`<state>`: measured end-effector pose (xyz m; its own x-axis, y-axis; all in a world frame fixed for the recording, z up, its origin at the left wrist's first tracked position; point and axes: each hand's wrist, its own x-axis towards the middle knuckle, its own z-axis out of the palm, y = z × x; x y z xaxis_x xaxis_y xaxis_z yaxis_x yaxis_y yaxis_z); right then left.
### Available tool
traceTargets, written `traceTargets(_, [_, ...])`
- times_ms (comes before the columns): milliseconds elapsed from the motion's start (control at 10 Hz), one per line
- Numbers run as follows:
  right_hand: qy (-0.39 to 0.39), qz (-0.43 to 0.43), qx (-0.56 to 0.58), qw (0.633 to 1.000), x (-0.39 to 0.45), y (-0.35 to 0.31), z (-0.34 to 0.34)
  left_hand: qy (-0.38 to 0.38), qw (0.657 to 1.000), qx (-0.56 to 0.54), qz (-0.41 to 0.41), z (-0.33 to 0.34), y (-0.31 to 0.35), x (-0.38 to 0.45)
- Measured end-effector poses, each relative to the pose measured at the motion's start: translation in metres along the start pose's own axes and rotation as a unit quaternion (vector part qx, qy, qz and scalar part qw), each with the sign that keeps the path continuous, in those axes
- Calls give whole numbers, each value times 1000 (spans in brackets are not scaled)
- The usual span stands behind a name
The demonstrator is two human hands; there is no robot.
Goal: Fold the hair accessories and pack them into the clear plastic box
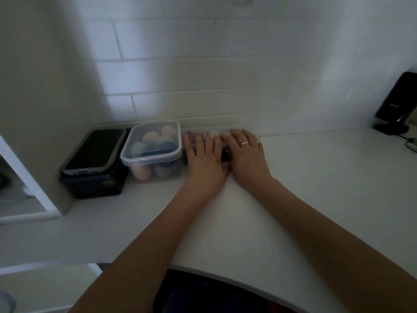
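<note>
A clear plastic box (253,134) stands against the tiled wall, mostly hidden under both hands. Dark red and pale hair accessories (191,134) show through its top near my fingertips. My left hand (204,155) lies flat on the box's left half, fingers spread. On the right half my right hand (244,152) rests flat, a ring on one finger. Both palms lie on the lid, and the thumbs meet in the middle. Whether the lid is snapped on is hidden.
Left of it stands a second lidded clear box (152,150) with coloured rounded items. A black box (94,179) with a phone (96,151) on top sits further left by a wall post. A black device (398,105) stands far right. The white counter (316,188) extends right.
</note>
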<state>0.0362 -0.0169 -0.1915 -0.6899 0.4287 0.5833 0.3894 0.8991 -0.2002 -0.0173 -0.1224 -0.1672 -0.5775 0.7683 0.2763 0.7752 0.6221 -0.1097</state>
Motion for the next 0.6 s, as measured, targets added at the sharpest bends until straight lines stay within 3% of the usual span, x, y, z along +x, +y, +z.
traceTargets(300, [7, -6, 24, 1000, 24, 12, 17, -4, 1000, 22, -15, 11, -4, 31])
traceTargets(500, [-45, -6, 16, 999, 25, 11, 4, 12, 999, -33, -8, 13, -4, 32])
traceTargets(600, [-88, 40, 190, 977, 42, 20, -34, 27, 982, -186, 34, -8, -13, 35])
